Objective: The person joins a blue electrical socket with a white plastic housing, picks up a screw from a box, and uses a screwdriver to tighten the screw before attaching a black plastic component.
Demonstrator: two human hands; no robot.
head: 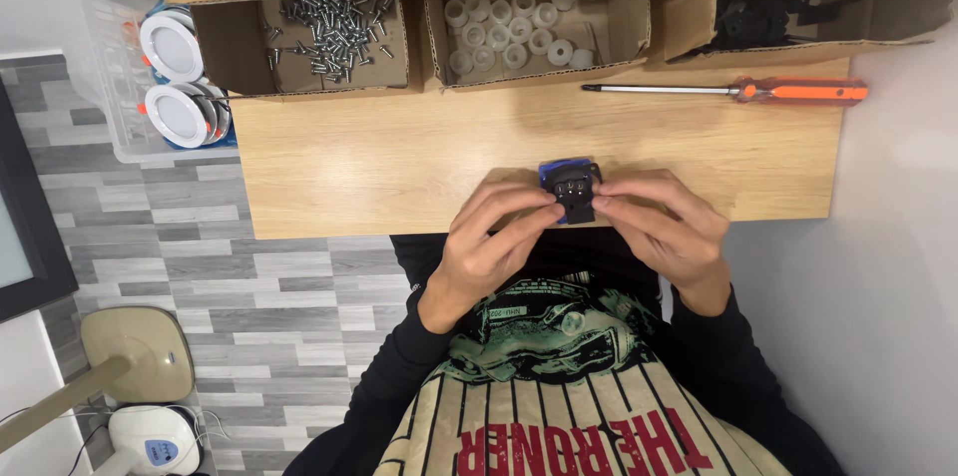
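A small black square part with a blue backing [571, 189] is pinched between both my hands just above the near edge of the wooden table [399, 157]. My left hand [491, 241] grips its left side with thumb and fingers. My right hand [664, 227] grips its right side. What lies under the part is hidden by my fingers.
Three open cardboard boxes line the far edge: one with screws [334, 32], one with white round caps [509, 27], one with black parts [763, 17]. An orange-handled screwdriver [728, 90] lies before them. A clear bin with white round lamps [172, 77] stands left of the table.
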